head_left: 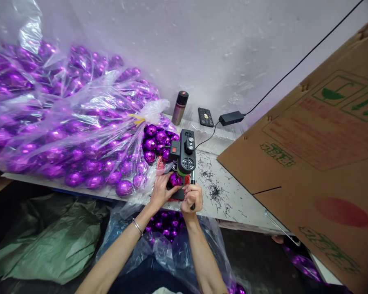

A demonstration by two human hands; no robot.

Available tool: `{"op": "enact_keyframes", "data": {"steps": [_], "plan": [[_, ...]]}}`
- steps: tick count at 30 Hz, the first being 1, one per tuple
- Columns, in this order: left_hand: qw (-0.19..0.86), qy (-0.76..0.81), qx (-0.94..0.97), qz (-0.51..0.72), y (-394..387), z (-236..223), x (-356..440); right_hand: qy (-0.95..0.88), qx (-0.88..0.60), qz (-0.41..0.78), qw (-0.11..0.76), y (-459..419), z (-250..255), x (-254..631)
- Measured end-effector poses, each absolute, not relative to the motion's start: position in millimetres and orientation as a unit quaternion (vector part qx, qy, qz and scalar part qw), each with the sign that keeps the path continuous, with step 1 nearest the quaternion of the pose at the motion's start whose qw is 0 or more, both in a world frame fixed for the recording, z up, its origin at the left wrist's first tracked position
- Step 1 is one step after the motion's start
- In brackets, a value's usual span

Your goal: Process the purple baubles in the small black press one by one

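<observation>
Purple mirror-faceted balls [73,178] crowded a clear plastic bag [116,96] at left; loose balls [150,144] near its neck could have rolled against the work if the bag were nudged. The left hand [161,190] held, between thumb and fingers, a single shiny purple faceted ball [175,179] on the base [179,195] of a black device with two round grilles [187,153], just below its head. With fingertips so near the head, pinching seemed the main risk, caused by premature lever travel; a slack hold might have let the ball skew. A dark-capped cylindrical bottle [180,108] behind showed a red mark on its cap, illegible. The right hand [192,198], just beside the left, was wrapped around the device's black-gripped metal lever [193,177]. Farther right, a black phone-like slab [205,117] carried markings too small to read. Scattered black slivers [215,192] on the white tabletop [242,206] could have strayed under the base and tilted it. At far right, a brown cardboard carton [294,196] bore a green umbrella symbol [328,94], paired arrows [366,108], undecipherable stylised green lettering [277,154], faded reddish print and a red oval [345,212]; no brand could be read.
</observation>
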State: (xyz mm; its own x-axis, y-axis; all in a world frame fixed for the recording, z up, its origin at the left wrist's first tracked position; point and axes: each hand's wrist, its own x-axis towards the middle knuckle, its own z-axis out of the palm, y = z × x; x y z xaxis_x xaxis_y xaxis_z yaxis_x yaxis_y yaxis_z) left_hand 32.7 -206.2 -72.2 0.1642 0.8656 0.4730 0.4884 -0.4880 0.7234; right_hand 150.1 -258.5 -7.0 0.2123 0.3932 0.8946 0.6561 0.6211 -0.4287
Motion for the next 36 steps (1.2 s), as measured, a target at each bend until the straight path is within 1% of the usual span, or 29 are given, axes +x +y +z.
{"op": "enact_keyframes", "data": {"steps": [2, 5, 9, 12, 16, 19, 21, 24, 28, 32, 34, 36], "plan": [[0.214, 0.459, 0.734, 0.451, -205.4, -72.0, 32.3, -0.627, -0.417, -0.114, 0.648, -257.5, -5.0, 148.9], [0.216, 0.459, 0.735, 0.450, -203.0, -70.3, 32.4, -0.595, -0.426, -0.104, 0.674, -256.7, 10.2, 145.3], [0.218, 0.454, 0.733, 0.457, -203.4, -68.2, 33.1, -0.564, -0.462, -0.050, 0.683, -258.6, 50.8, 142.7], [0.206, 0.436, 0.747, 0.457, -221.7, -72.2, 30.3, -0.563, -0.480, -0.007, 0.673, -261.3, 74.1, 144.0], [0.160, 0.375, 0.811, 0.419, -269.0, -81.5, 16.5, -0.590, -0.469, -0.024, 0.657, -265.5, 74.5, 146.8], [0.152, 0.355, 0.831, 0.400, -281.7, -74.1, 3.6, -0.603, -0.470, -0.042, 0.643, -267.6, 64.5, 147.0], [0.139, 0.392, 0.812, 0.409, -263.0, -58.1, -3.1, -0.600, -0.469, -0.047, 0.646, -267.9, 60.4, 146.2], [0.102, 0.516, 0.752, 0.398, -202.9, -26.2, -10.4, -0.597, -0.463, -0.047, 0.653, -267.3, 59.8, 145.1], [0.066, 0.665, 0.694, 0.267, -129.0, 6.8, -16.3, -0.610, -0.459, -0.050, 0.644, -267.6, 61.3, 145.5], [0.063, 0.679, 0.718, 0.139, -104.7, 26.0, -13.6, -0.614, -0.458, -0.053, 0.641, -268.3, 59.0, 146.3], [0.082, 0.682, 0.721, 0.089, -103.4, 34.8, -11.3, -0.613, -0.458, -0.054, 0.642, -268.3, 58.0, 146.4], [0.115, 0.687, 0.714, 0.066, -104.9, 42.7, -12.4, -0.614, -0.458, -0.056, 0.640, -268.3, 58.1, 146.4]]}}
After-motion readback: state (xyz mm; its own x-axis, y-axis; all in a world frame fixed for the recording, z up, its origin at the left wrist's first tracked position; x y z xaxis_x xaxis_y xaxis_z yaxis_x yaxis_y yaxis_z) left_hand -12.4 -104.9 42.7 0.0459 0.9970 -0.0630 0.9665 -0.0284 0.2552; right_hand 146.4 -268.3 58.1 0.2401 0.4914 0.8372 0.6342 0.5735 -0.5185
